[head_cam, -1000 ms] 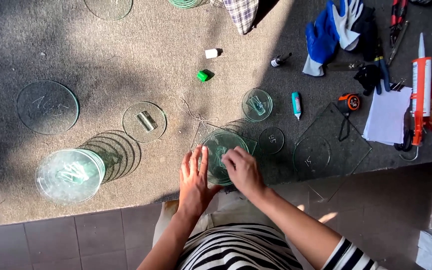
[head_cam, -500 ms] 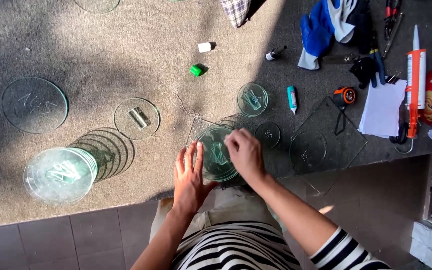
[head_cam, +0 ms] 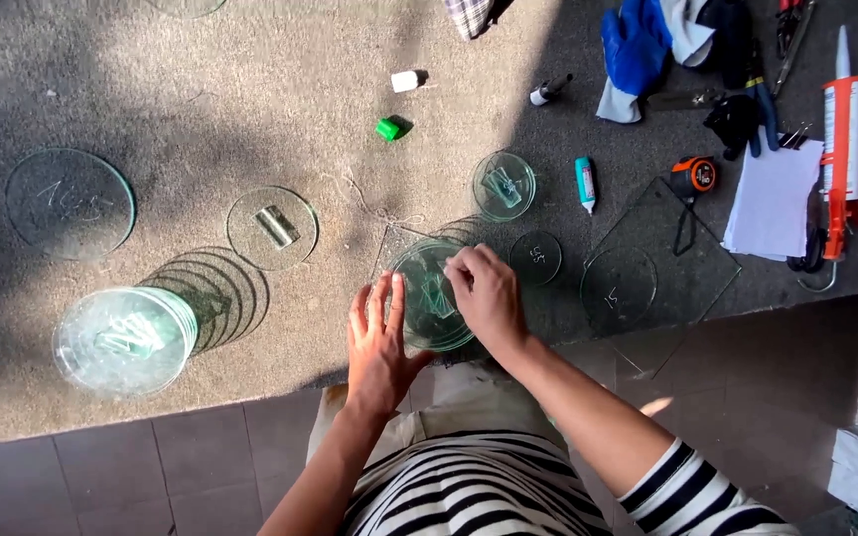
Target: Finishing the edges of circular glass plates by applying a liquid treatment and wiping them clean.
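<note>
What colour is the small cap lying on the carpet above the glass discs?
Green cap; the head view shows it clearly.

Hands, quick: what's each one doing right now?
Left hand: open, fingers flat against the glass stack edge.
Right hand: curled on top of the stack, pressing it; no clear grasp.

Grey carpet (head_cam: 250,89) carrying: large glass disc (head_cam: 70,202) far left; glass stack (head_cam: 126,339) near the front edge; disc with metal piece (head_cam: 271,227); small disc stack (head_cam: 503,185); two marked discs (head_cam: 535,257) (head_cam: 618,287), the second on a square pane (head_cam: 692,248). Also green cap (head_cam: 387,128), white cap (head_cam: 405,80), teal tube (head_cam: 585,183), tape measure (head_cam: 694,176), blue glove (head_cam: 636,45), paper (head_cam: 772,199), caulk gun (head_cam: 836,139)
</note>
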